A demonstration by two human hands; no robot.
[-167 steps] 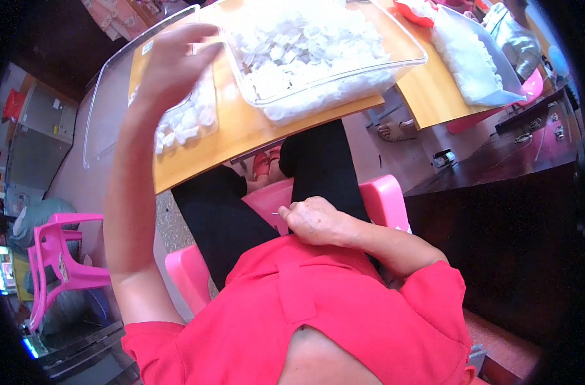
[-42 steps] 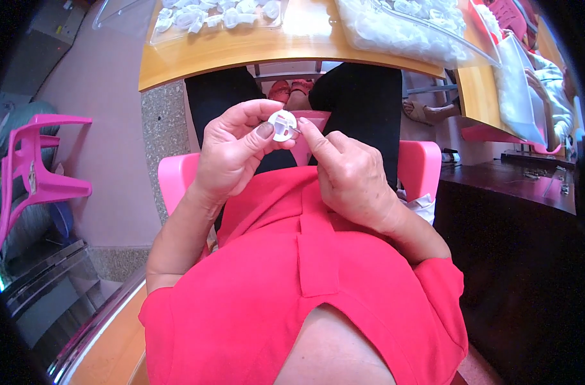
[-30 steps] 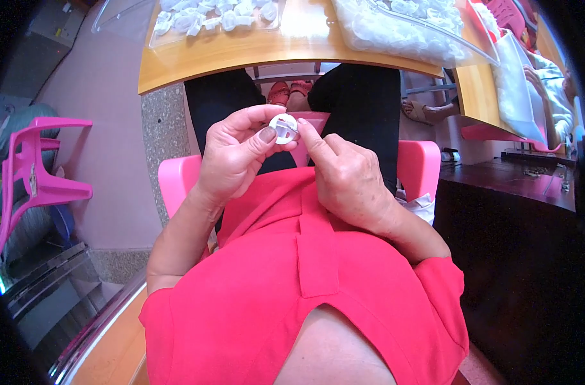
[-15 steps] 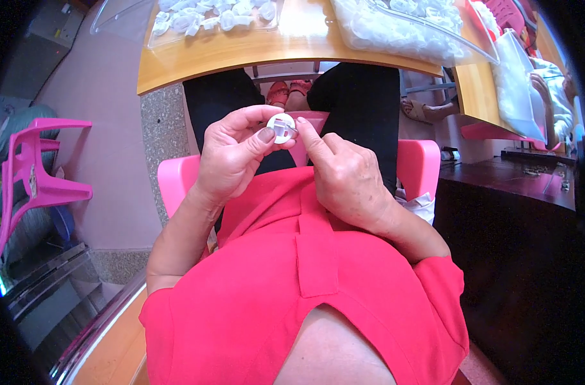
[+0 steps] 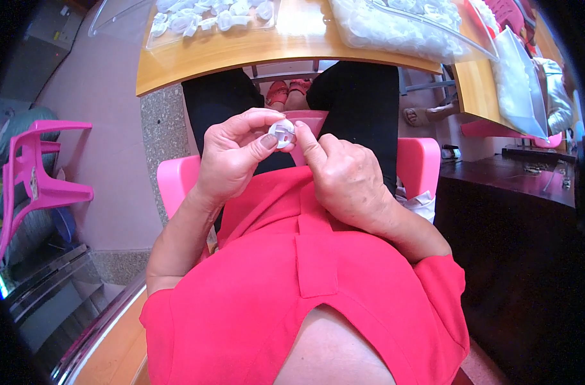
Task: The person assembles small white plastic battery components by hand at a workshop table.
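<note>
A small round white plastic part (image 5: 283, 136) with openings in its middle is pinched between thumb and fingers of my left hand (image 5: 236, 154), above my lap. My right hand (image 5: 349, 170) is closed beside it, its index finger reaching to the part's right edge. A thin dark sliver shows between that fingertip and the part, too small to name. The other right fingers are curled under, and what they hold is hidden.
Ahead, a wooden table (image 5: 254, 56) carries a clear tray of white parts (image 5: 225, 19) and a larger clear bin of white parts (image 5: 401, 29). A pink chair (image 5: 42, 173) stands left, a dark cabinet (image 5: 498, 186) right. Another person's sleeve (image 5: 554, 93) shows at far right.
The round part has tilted a little in my left fingers and shifted slightly. My right index finger stays at its edge. At far right the other person's arm has moved.
</note>
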